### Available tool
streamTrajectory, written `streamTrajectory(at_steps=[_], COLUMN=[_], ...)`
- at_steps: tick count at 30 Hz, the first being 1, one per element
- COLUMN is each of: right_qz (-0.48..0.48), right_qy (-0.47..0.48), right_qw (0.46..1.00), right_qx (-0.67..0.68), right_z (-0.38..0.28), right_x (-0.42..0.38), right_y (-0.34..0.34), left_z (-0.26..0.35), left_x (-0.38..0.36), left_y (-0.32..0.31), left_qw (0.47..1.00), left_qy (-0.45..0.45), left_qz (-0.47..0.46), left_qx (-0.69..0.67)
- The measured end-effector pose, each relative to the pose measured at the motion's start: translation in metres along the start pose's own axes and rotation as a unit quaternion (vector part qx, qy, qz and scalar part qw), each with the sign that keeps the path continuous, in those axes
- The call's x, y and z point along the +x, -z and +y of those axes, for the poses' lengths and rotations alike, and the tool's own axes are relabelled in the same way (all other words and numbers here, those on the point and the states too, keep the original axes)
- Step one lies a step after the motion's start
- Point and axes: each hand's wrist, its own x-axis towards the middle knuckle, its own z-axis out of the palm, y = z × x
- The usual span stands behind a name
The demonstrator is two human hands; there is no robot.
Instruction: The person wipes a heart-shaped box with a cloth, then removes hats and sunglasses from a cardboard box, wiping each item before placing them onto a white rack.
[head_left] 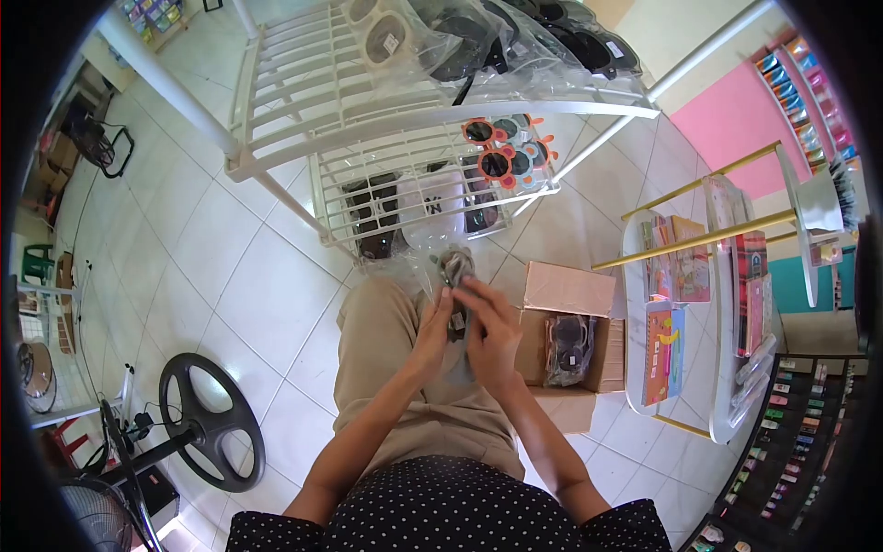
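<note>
Over my lap, my left hand (430, 339) and my right hand (494, 329) are close together, fingers closed on a pair of sunglasses (457, 323) in clear plastic. A dark lens with a small white label shows between the hands. Crumpled, greyish plastic wrap (456, 264) sticks up past the fingertips, and the fingers hide much of the rest. Just beyond the hands, several wrapped dark sunglasses (375, 216) lie on the lower rack shelf. To the right, an open cardboard box (605, 368) holds more sunglasses (567, 350) in plastic.
A white rack (441, 120) stands in front, its top shelf heaped with bagged sunglasses (589, 51). Orange and blue animal-shaped sunglasses (497, 164) hang at its side. At right is a tiered stand (635, 386) with books; at left, a black wheel-shaped base (216, 419).
</note>
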Motion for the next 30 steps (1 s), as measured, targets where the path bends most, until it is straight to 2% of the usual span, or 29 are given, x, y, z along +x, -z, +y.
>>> streamTrajectory(at_steps=[2,4,5,7,8,10,14,16,18,22,24,25,27,28,30], right_qz=[-0.017,0.005,0.004,0.050,0.050,0.064,0.022,0.027,0.042,0.061,0.066,0.058,0.063,0.065,0.071], right_qy=[0.022,0.026,0.028,-0.190,-0.188,-0.245,-0.233,-0.223,-0.220,-0.253,-0.213,-0.215,-0.225,-0.238,-0.225], right_qw=[1.000,0.999,0.999,0.966,0.966,0.955,0.967,0.970,0.965,0.946,0.964,0.965,0.965,0.963,0.965], right_qx=[-0.006,0.034,0.034,0.168,0.168,0.157,0.098,0.094,0.135,0.193,0.147,0.136,0.121,0.106,0.113], right_z=[0.004,0.016,0.025,0.032,0.028,0.016,0.046,0.072,0.089,0.102,0.107,0.108,0.110,0.108,0.109], right_x=[-0.007,-0.015,-0.016,-0.011,-0.005,0.015,0.044,0.061,0.084,0.127,0.139,0.143,0.145,0.143,0.134], right_y=[0.000,0.007,0.014,0.027,0.026,0.019,0.008,0.000,-0.006,-0.018,-0.023,-0.024,-0.022,-0.020,-0.013], left_z=[0.005,0.015,0.022,0.036,0.040,0.043,0.055,0.062,0.061,0.077,0.072,0.070,0.066,0.067,0.066], left_x=[0.004,0.012,0.016,0.027,0.036,0.058,0.101,0.128,0.171,0.212,0.236,0.242,0.255,0.254,0.251], left_y=[0.000,-0.004,-0.007,-0.013,-0.016,-0.022,-0.032,-0.031,-0.019,-0.020,-0.015,-0.015,-0.016,-0.019,-0.025], left_qw=[1.000,0.993,0.993,0.992,0.992,0.987,0.984,0.981,0.987,0.976,0.955,0.955,0.921,0.921,0.803], left_qy=[-0.007,-0.035,-0.037,-0.056,-0.058,-0.084,-0.078,-0.104,-0.119,-0.158,-0.186,-0.187,-0.213,-0.212,-0.335], left_qz=[-0.026,-0.094,-0.094,-0.082,-0.083,-0.100,-0.118,-0.131,-0.044,-0.019,0.050,0.049,0.148,0.147,0.267], left_qx=[0.010,-0.058,-0.059,-0.073,-0.073,-0.092,-0.104,-0.098,0.094,0.147,0.225,0.225,0.292,0.293,0.415])
